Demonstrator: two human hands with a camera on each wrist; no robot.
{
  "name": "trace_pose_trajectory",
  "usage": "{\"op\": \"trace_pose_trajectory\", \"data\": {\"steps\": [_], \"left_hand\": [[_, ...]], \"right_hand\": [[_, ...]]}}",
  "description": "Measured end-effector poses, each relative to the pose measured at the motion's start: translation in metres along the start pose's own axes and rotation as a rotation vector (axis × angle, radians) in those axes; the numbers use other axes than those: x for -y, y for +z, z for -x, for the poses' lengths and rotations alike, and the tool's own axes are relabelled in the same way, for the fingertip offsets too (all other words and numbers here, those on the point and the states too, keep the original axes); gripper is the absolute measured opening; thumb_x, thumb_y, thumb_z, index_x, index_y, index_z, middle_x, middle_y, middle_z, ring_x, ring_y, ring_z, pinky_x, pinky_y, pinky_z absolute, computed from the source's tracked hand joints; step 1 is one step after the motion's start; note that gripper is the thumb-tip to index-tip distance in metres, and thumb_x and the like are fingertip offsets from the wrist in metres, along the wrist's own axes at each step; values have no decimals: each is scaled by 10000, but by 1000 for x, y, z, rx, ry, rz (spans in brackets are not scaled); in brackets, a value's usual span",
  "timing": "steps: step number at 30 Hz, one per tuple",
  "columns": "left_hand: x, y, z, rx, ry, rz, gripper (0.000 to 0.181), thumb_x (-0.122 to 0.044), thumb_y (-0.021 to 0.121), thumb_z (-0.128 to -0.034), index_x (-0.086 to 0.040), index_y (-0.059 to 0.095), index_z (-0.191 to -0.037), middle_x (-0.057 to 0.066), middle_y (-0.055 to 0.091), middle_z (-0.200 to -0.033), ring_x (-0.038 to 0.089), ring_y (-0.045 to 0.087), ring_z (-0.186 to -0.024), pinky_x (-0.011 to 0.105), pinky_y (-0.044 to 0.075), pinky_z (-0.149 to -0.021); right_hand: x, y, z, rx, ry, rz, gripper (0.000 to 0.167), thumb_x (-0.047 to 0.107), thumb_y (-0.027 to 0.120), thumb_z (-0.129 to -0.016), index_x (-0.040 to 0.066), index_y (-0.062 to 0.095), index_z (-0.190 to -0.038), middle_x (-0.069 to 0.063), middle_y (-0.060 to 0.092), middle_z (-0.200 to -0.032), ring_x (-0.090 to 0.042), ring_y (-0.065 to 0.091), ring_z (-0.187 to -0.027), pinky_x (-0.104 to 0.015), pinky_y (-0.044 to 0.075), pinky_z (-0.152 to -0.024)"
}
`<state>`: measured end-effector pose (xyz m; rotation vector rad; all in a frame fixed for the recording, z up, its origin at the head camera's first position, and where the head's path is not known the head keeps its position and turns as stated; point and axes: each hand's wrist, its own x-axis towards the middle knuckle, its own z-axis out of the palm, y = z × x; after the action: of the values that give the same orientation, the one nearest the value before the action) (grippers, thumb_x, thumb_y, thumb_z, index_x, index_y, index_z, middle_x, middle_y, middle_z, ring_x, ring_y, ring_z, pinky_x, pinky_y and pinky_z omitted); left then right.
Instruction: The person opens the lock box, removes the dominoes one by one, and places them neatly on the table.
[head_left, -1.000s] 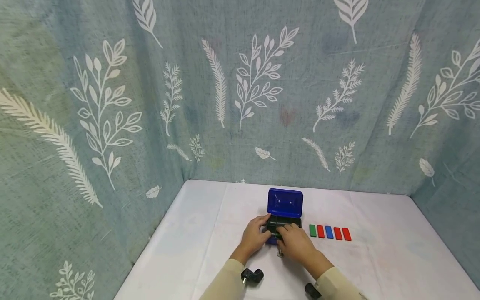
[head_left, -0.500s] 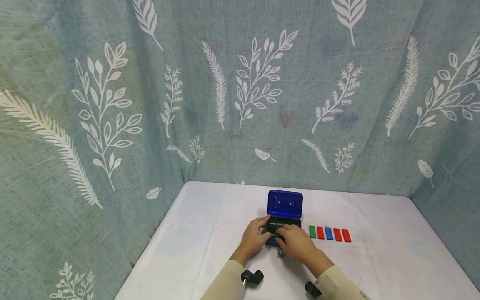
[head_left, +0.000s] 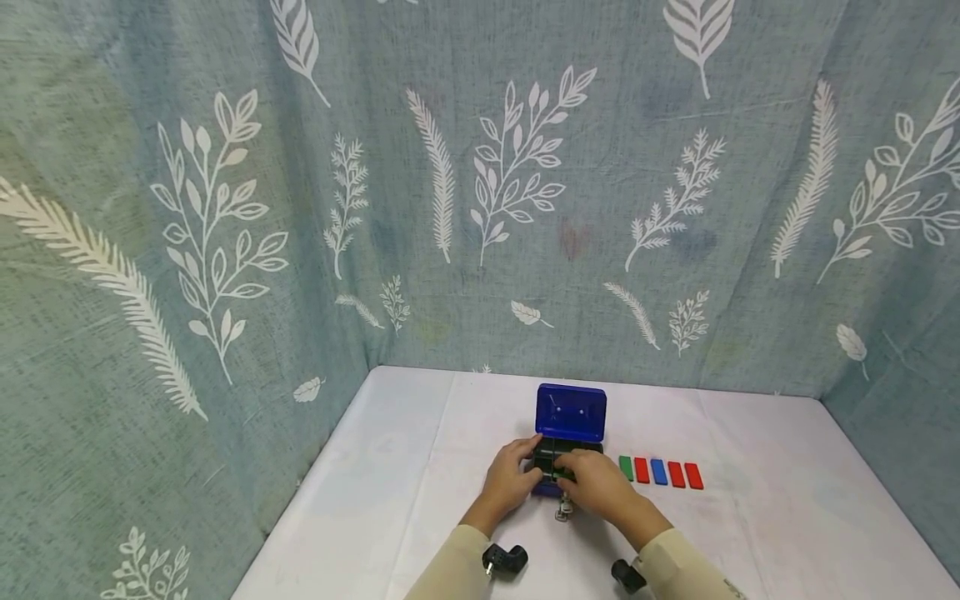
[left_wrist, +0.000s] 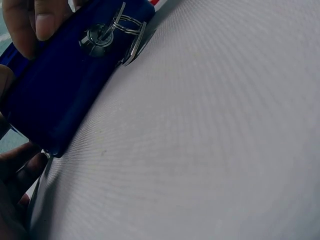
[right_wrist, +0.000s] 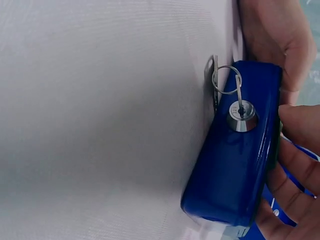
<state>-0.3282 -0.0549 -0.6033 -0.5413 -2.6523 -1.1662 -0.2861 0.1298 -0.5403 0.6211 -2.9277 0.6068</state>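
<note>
A blue cash box [head_left: 547,490] stands with its lid [head_left: 571,413] up and a black compartment tray [head_left: 543,454] inside. My left hand [head_left: 507,482] grips the box's left side, thumb toward the front and fingers toward the back. Over the front right of the tray, my right hand [head_left: 600,483] pinches a small green tile [head_left: 564,472] between thumb and fingers, mostly hidden by them. One key [right_wrist: 239,92] sits in the front lock [right_wrist: 242,116], and another hangs from its ring [left_wrist: 127,25].
To the right of the box lies a row of flat tiles: a green one [head_left: 626,468], a blue one [head_left: 658,472] and red ones [head_left: 642,470]. White cloth [head_left: 405,467] covers the table. A leaf-patterned curtain [head_left: 450,208] stands behind and at both sides.
My right fingers have shifted slightly at the tray, and more of the green tile and the keys shows. My left hand stays on the box. The view has tilted slightly upward.
</note>
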Motion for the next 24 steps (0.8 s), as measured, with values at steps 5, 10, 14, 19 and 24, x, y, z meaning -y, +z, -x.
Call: {"op": "trace_pose_trajectory", "data": {"steps": [5, 10, 14, 19, 24], "left_hand": [[-2, -1, 1, -9, 15, 9, 624, -181, 624, -750, -164, 580, -1373, 15, 615, -1262, 221, 568, -1134, 448, 430, -992], [-2, -2, 3, -14, 18, 16, 618, -175, 625, -749, -152, 587, -1365, 21, 620, -1252, 231, 566, -1145, 448, 427, -997], [-1, -1, 3, -16, 26, 1, 617, -177, 628, -748, -147, 589, -1363, 19, 623, -1245, 223, 569, -1137, 437, 434, -990], [-1, -2, 2, -8, 19, 2, 621, -181, 620, -749, -156, 584, -1369, 9, 621, -1250, 210, 565, -1142, 425, 431, -997], [-1, -1, 0, 3, -5, 11, 625, -186, 607, -765, -168, 562, -1389, -8, 605, -1282, 209, 546, -1179, 427, 414, -1017]], "right_hand": [[-2, -1, -1, 16, 22, -33, 172, 188, 762, -832, 153, 729, -998, 64, 630, -849, -112, 570, -761, -389, 535, -751], [-4, -1, -1, 21, 38, -36, 154, 153, 745, -846, 158, 739, -1000, 70, 642, -852, -104, 582, -781, -392, 545, -779], [-6, 0, 0, 6, 37, -45, 186, 161, 742, -854, 167, 730, -1040, 78, 649, -870, -101, 592, -793, -391, 547, -780], [-8, 0, 1, -38, 50, -53, 211, 187, 733, -870, 176, 713, -1079, 87, 661, -900, -95, 607, -817, -369, 549, -779], [-9, -2, 2, -92, 61, -79, 211, 170, 732, -869, 159, 715, -1079, 64, 673, -921, -98, 608, -818, -370, 548, -777]]}}
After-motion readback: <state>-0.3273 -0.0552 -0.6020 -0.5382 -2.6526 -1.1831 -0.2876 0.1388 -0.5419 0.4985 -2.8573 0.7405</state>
